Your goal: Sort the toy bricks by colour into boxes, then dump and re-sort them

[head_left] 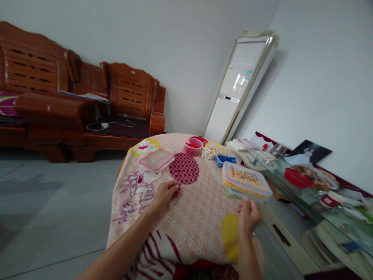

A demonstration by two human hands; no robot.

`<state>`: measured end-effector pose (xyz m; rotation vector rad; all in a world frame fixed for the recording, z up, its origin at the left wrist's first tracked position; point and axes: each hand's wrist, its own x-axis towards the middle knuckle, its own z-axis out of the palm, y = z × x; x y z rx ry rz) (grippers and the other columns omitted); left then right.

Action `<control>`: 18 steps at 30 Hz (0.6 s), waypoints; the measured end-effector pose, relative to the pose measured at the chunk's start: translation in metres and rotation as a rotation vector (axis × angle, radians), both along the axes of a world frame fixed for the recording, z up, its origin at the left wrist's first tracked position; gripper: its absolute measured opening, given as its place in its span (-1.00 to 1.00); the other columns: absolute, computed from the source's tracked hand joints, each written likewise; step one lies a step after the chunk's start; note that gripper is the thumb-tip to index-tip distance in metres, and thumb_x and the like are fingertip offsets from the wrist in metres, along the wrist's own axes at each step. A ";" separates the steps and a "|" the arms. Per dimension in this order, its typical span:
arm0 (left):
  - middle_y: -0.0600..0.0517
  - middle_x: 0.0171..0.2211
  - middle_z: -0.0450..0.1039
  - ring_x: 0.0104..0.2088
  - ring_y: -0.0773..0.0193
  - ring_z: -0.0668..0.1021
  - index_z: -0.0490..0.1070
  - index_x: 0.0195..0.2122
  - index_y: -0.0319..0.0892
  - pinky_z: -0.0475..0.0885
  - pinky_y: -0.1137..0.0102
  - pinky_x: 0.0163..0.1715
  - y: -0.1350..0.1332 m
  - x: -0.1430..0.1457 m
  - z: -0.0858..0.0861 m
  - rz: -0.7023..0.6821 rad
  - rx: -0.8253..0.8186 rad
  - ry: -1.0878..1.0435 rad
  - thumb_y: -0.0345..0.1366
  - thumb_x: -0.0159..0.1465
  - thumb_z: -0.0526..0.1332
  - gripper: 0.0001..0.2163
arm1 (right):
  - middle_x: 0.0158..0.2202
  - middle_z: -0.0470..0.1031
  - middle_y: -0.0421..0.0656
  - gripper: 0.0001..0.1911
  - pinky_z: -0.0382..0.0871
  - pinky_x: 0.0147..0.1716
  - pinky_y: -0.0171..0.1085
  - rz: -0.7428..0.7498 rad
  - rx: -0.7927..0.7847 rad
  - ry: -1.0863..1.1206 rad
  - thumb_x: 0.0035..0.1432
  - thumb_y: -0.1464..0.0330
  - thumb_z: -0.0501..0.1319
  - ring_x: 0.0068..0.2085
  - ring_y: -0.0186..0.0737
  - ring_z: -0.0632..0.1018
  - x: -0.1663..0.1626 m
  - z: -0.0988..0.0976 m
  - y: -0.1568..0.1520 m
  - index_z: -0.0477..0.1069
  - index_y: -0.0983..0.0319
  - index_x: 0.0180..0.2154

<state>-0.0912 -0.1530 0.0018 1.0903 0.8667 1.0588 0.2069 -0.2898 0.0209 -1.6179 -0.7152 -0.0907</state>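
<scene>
Over the patterned tablecloth [201,217], my left hand [166,195] is closed, thumb against curled fingers. Anything in its pinch is too small to make out. My right hand [249,214] is slightly blurred, its fingers curled together, just in front of the stacked clear boxes. The upper box [244,178] holds yellow-orange pieces and has dark writing on its lid; a box with light green contents [231,192] lies below. Beyond my left hand lies a clear lid with a red rim [156,160]. Farther back stand a round tub with red pieces [192,147], a white beaded piece [208,153] and a small container of blue pieces [225,159].
A glass-topped stand [309,206] at right carries papers, a red bowl [297,178] and plastic bags. A tall white air conditioner [237,89] stands by the wall. Wooden seats [125,97] line the left, one with a white cable and plug [105,125] on it.
</scene>
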 end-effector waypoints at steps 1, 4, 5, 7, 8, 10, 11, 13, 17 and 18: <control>0.00 -0.43 0.51 -0.47 0.32 0.53 0.49 -0.29 -0.26 0.44 0.43 -0.43 0.005 0.005 0.001 -0.019 0.027 0.026 -0.15 0.02 0.30 -0.69 | -0.63 0.41 -0.22 -0.58 0.30 -0.54 -0.31 0.113 -0.068 -0.044 0.15 0.01 0.12 -0.60 -0.28 0.40 -0.012 -0.006 0.004 0.42 0.21 -0.47; 0.02 -0.45 0.50 -0.48 0.30 0.53 0.51 -0.30 -0.24 0.44 0.42 -0.44 0.022 0.024 0.006 -0.081 0.166 0.178 -0.17 0.08 0.22 -0.74 | -0.70 0.30 -0.26 -0.52 0.20 -0.55 -0.33 0.333 -0.207 -0.154 0.13 -0.02 0.11 -0.60 -0.31 0.34 -0.032 -0.018 0.017 0.32 0.19 -0.61; 0.02 -0.46 0.50 -0.48 0.30 0.53 0.51 -0.30 -0.23 0.44 0.43 -0.44 0.029 0.032 0.009 -0.093 0.233 0.255 -0.19 0.11 0.19 -0.76 | -0.70 0.28 -0.26 -0.51 0.18 -0.54 -0.33 0.359 -0.233 -0.183 0.12 -0.02 0.11 -0.60 -0.31 0.32 -0.034 -0.021 0.021 0.31 0.19 -0.63; 0.02 -0.44 0.53 -0.45 0.29 0.55 0.53 -0.28 -0.21 0.44 0.43 -0.39 0.042 0.050 0.013 -0.112 0.393 0.424 -0.26 0.15 0.15 -0.78 | -0.70 0.29 -0.26 -0.51 0.16 -0.53 -0.33 0.368 -0.257 -0.203 0.11 -0.02 0.11 -0.59 -0.31 0.32 -0.032 -0.026 0.025 0.31 0.19 -0.64; 0.01 -0.39 0.55 -0.39 0.27 0.57 0.54 -0.25 -0.20 0.45 0.43 -0.33 0.048 0.060 0.015 -0.115 0.482 0.502 -0.29 0.17 0.13 -0.78 | -0.69 0.30 -0.25 -0.51 0.17 -0.53 -0.33 0.368 -0.257 -0.194 0.12 -0.02 0.11 -0.58 -0.31 0.32 -0.030 -0.028 0.025 0.33 0.19 -0.63; -0.04 -0.22 0.58 -0.23 0.22 0.59 0.53 -0.15 -0.19 0.45 0.39 -0.17 0.059 0.083 0.016 -0.119 0.642 0.621 -0.34 0.20 0.13 -0.75 | -0.67 0.33 -0.25 -0.52 0.17 -0.55 -0.33 0.373 -0.244 -0.151 0.13 -0.02 0.11 -0.58 -0.30 0.33 -0.028 -0.032 0.023 0.37 0.20 -0.60; -0.08 -0.14 0.57 -0.16 0.20 0.58 0.51 -0.08 -0.20 0.44 0.35 -0.10 0.063 0.096 0.015 -0.126 0.705 0.664 -0.35 0.22 0.13 -0.72 | -0.67 0.34 -0.24 -0.53 0.18 -0.55 -0.34 0.379 -0.235 -0.128 0.13 -0.01 0.12 -0.58 -0.30 0.34 -0.027 -0.034 0.022 0.38 0.20 -0.59; -0.17 0.02 0.49 -0.04 0.14 0.55 0.44 0.03 -0.24 0.41 0.28 0.02 0.072 0.121 0.014 -0.166 0.799 0.747 -0.35 0.24 0.15 -0.67 | -0.65 0.37 -0.24 -0.55 0.19 -0.55 -0.34 0.398 -0.229 -0.086 0.14 0.00 0.13 -0.57 -0.29 0.36 -0.028 -0.037 0.019 0.41 0.21 -0.55; -0.26 0.23 0.26 0.24 0.03 0.33 0.36 0.10 -0.28 0.26 0.21 0.20 0.089 0.169 0.019 -0.257 0.979 0.928 -0.41 0.23 0.18 -0.61 | -0.62 0.41 -0.22 -0.57 0.23 -0.53 -0.35 0.430 -0.261 -0.026 0.17 0.03 0.12 -0.54 -0.28 0.40 -0.028 -0.041 0.017 0.44 0.23 -0.49; -0.25 0.24 0.24 0.24 0.03 0.33 0.35 0.12 -0.26 0.26 0.20 0.20 0.094 0.180 0.022 -0.281 1.017 0.961 -0.42 0.24 0.17 -0.61 | -0.61 0.41 -0.22 -0.57 0.23 -0.53 -0.36 0.432 -0.263 -0.019 0.17 0.04 0.12 -0.54 -0.28 0.40 -0.028 -0.042 0.017 0.43 0.23 -0.49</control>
